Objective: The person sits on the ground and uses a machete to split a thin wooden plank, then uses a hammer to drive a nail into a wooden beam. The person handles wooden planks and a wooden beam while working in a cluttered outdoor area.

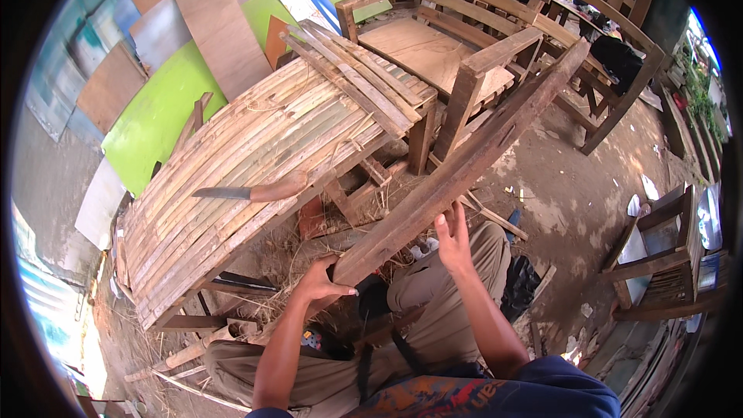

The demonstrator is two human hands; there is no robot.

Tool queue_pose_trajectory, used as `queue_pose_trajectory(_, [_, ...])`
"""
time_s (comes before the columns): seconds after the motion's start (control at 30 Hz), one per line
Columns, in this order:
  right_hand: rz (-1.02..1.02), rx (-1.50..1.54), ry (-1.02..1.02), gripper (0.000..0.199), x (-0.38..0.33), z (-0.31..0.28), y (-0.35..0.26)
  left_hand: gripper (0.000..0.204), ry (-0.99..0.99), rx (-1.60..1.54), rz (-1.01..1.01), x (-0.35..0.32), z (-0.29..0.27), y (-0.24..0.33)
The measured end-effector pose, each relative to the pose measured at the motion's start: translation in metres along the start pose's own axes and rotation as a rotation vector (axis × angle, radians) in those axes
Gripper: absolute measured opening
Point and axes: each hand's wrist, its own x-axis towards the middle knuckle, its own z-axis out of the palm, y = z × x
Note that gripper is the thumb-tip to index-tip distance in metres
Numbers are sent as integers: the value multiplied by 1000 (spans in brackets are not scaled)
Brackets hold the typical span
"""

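The left hand (319, 279) pinches the near end of a long brown wooden beam (464, 166), which slants away toward the upper right; the right hand (453, 240), fingers raised and loosely spread, touches its lower edge. A knife (272, 189) (blade pointing left) lies on the slatted bench (255, 143).

Reddish-brown plank (464, 166), tan striped table (255, 147), lime-green panel (162, 112), khaki trousers (429, 286)
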Motion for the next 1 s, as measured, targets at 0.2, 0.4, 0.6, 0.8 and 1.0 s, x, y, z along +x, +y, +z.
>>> queue_pose_trajectory(0.2, [-49,-68,123,76,52,60,-3,86,-34,-73,-33,22,-20,-7])
queue_pose_trajectory(0.4, [-79,-166,173,82,89,73,0,86,-27,-163,-3,32,-37,9])
queue_pose_trajectory(0.6, [-30,-322,252,86,117,70,24,83,39,-186,-111,46,-23,-2])
queue_pose_trajectory(0.8, [-25,-339,229,81,116,82,18,73,150,-134,-110,43,-19,-8])
queue_pose_trajectory(1.0, [-35,-343,217,89,131,85,39,62,176,-26,-212,54,-28,-17])
